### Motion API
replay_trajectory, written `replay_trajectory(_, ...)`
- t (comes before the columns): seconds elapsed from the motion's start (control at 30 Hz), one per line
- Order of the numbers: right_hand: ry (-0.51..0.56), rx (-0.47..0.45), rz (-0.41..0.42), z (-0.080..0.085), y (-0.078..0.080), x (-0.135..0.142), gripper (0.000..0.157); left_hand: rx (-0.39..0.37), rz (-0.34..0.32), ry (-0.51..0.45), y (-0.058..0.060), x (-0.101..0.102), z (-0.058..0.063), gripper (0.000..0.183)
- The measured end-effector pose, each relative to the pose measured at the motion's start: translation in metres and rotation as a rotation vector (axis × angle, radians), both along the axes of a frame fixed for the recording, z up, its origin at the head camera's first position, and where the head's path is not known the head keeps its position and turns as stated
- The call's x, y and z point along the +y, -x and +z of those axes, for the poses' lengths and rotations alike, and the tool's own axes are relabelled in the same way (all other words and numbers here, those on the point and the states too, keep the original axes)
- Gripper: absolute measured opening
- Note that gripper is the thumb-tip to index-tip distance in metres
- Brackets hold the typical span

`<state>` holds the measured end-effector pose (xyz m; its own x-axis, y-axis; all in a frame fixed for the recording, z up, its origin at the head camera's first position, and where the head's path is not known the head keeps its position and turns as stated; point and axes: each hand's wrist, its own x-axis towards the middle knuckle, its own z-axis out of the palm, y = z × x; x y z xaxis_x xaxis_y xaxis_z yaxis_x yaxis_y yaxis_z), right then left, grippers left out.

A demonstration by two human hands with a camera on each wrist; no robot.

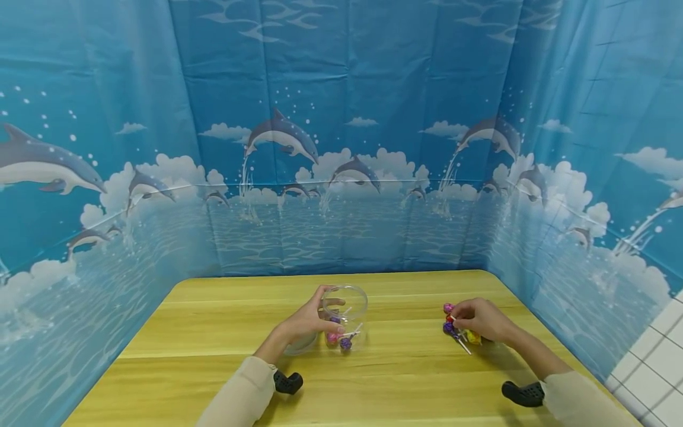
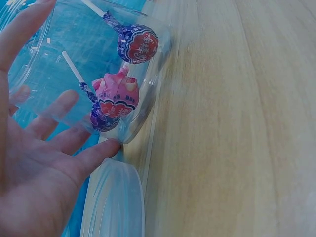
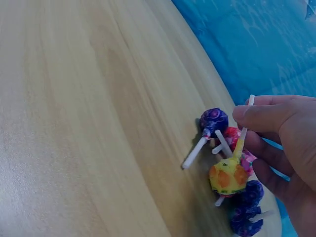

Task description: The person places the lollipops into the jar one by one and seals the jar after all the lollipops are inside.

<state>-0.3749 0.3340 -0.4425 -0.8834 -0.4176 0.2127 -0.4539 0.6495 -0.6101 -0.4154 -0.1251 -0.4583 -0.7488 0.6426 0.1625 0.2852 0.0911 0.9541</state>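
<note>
On my feed, a yellow wood-grain table (image 1: pixel 395 379) stands before a dolphin-print curtain (image 1: pixel 341 231). The left wrist camera shows me the lid (image 2: pixel 118 202) plainly; the head view partly hides it behind the left hand (image 1: pixel 306 323). That hand curls round the clear jar (image 1: pixel 358 314) — three wrapped lollipops (image 2: pixel 116 94) inside — while thumb and fingers of the right hand (image 1: pixel 485 320) pinch the yellow lollipop (image 3: pixel 228 176) by its stick, beside loose lollipops (image 3: pixel 214 120) at the table's right.

No wording reading clearly. Pink-wrapped ball-shaped lollipop (image 2: pixel 116 94) and purple-wrapped ball-shaped lollipop (image 2: pixel 138 44), both sitting in clear round plastic jar (image 1: pixel 347 302) at left, showing pale lettering on red patches, blurring beyond legibility.
</note>
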Motion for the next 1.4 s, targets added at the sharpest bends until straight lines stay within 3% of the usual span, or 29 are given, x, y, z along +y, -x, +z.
replay_trajectory(0.4, -0.073, 0.082, 0.026, 0.025, -0.003, 0.003, 0.008, 0.010, 0.004, 0.007, 0.000, -0.002, 0.000, 0.086)
replay_trajectory(0.73, -0.015, 0.084, -0.001, 0.046, -0.006, 0.004, 0.006, 0.026, 0.012, 0.024, 0.000, -0.001, 0.000, 0.086)
replay_trajectory(1.07, 0.038, 0.057, -0.074, 0.056, -0.005, -0.006, 0.009, 0.021, 0.004, 0.013, 0.000, 0.001, -0.001, 0.086)
replay_trajectory(1.4, 0.059, 0.053, -0.080, 0.062, -0.002, -0.019, 0.014, 0.020, 0.012, 0.020, -0.001, 0.001, 0.000, 0.085)
